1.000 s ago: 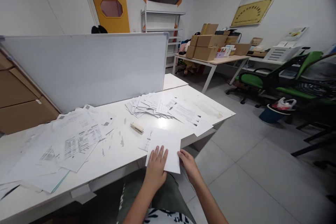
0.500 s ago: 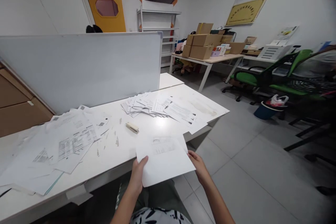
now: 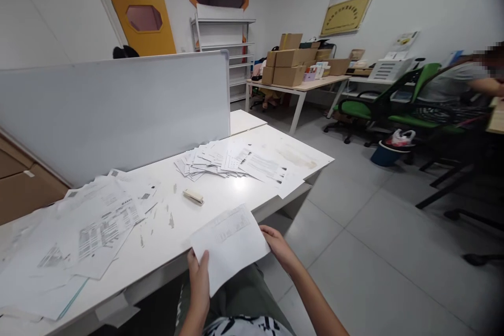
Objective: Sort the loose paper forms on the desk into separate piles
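Between my two hands is a white sheet of paper (image 3: 232, 244) with faint print near its far edge, tilted over my lap at the table's front edge. My left hand (image 3: 199, 273) grips its left side, thumb on top and fingers beneath. At the right edge my right hand (image 3: 277, 244) pinches the paper, its fingers partly hidden. Beyond the sheet a cream stapler (image 3: 193, 197) lies on the white table (image 3: 165, 228). Overlapping printed papers (image 3: 106, 226) cover the table's left part. Another fanned pile of papers (image 3: 220, 158) lies farther back, toward the right.
A whiteboard (image 3: 137, 110) stands along the table's back, with cardboard boxes (image 3: 31, 189) at its left end. Behind are a table with stacked boxes (image 3: 289, 65) and a metal shelf (image 3: 224, 37). Rightward are green chairs (image 3: 356, 108), a blue bin (image 3: 388, 155) and a seated person (image 3: 452, 84).
The sheet has moved left and turned counterclockwise, with both hands still on it. My view has swung to the right, so the seated person now shows more.
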Motion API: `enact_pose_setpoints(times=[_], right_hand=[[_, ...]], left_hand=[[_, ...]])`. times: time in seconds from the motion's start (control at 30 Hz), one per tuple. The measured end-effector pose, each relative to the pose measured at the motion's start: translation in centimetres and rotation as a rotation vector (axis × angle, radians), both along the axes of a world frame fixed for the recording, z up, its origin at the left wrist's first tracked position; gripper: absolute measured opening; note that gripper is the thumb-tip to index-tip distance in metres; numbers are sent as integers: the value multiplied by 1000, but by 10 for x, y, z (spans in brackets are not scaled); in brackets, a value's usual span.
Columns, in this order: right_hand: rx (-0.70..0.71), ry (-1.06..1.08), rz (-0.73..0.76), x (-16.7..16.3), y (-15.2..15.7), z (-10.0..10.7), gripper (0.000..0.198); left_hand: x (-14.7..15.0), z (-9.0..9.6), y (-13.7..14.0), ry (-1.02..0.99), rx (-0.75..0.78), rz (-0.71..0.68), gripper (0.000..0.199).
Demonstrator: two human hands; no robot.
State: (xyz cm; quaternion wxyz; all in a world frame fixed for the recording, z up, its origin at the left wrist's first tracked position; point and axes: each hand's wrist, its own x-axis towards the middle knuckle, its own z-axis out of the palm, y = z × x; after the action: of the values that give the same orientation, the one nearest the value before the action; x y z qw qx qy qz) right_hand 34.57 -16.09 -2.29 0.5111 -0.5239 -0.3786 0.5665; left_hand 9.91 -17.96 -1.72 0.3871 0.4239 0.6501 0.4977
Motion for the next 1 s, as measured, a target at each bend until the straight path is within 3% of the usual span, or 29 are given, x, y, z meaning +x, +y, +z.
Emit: enact_pose_setpoints(times=[0.17, 0.33, 0.47, 0.63, 0.73, 0.83, 1.0], right_hand=[[-13, -12, -21, -7, -2, 4, 44], [200, -149, 159, -25, 14, 33, 39], [404, -306, 158, -44, 40, 66, 31], [628, -258, -79, -70, 78, 82, 23], [683, -204, -115, -84, 98, 67, 25], [687, -229, -173, -92, 111, 42, 26], [624, -242, -36, -92, 121, 19, 22]], left_hand=[[-5, -1, -6, -220, -131, 86, 58], [-18, 24, 8, -283, -174, -78, 57], [-33, 58, 23, 19, 72, -44, 60], [-48, 90, 46, 438, 451, 47, 69], [-56, 83, 66, 398, 514, 56, 82], [-66, 60, 82, 251, 440, 14, 86], [-69, 36, 99, 191, 441, 35, 74]])
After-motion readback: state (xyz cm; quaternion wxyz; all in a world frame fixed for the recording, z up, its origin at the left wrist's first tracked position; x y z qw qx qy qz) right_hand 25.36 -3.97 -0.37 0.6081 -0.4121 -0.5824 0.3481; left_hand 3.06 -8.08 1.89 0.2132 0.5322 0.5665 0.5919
